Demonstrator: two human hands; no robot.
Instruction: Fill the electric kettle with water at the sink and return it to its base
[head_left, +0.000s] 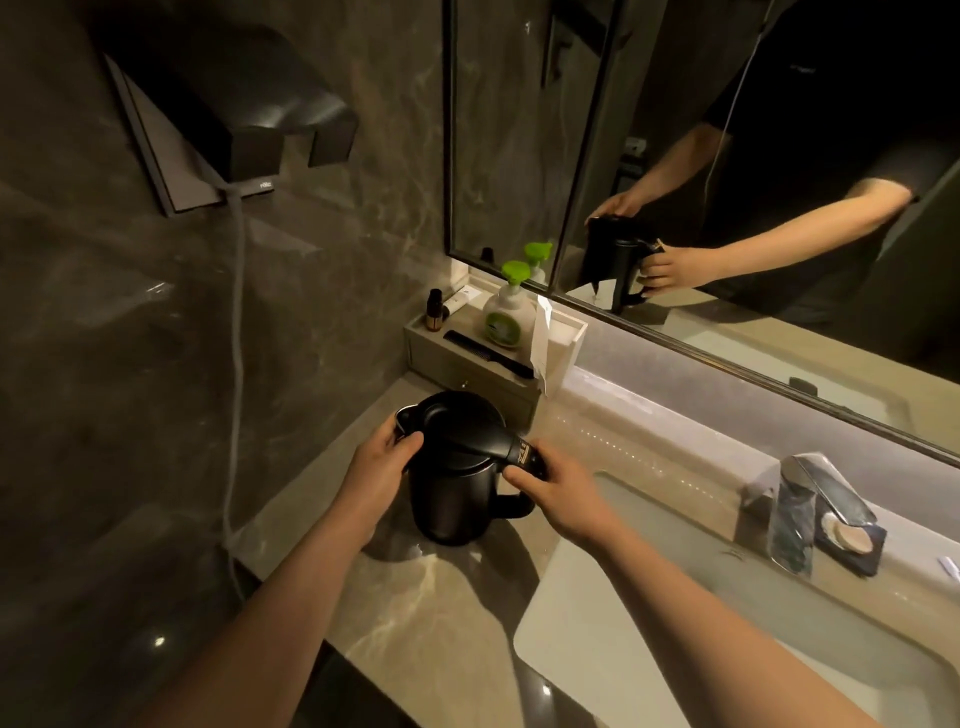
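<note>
A black electric kettle (452, 499) stands upright on the marble counter (415, 623), left of the sink (623, 597), with its lid closed. My left hand (382, 467) rests on the lid near the spout, thumb on top. My right hand (556, 483) grips the top of the handle. A chrome faucet (810, 499) stands at the back of the sink on the right. No water runs from it. The kettle's base is not clearly visible; the kettle's bottom hides what is under it.
Behind the kettle a white tray (561, 348) holds a green-capped soap bottle (506, 317), a black comb (488, 353) and small bottles. A wall hair dryer (270, 124) with a hanging cord (236, 364) is at left. A soap dish (852, 535) sits beside the faucet. A mirror (727, 182) spans the back wall.
</note>
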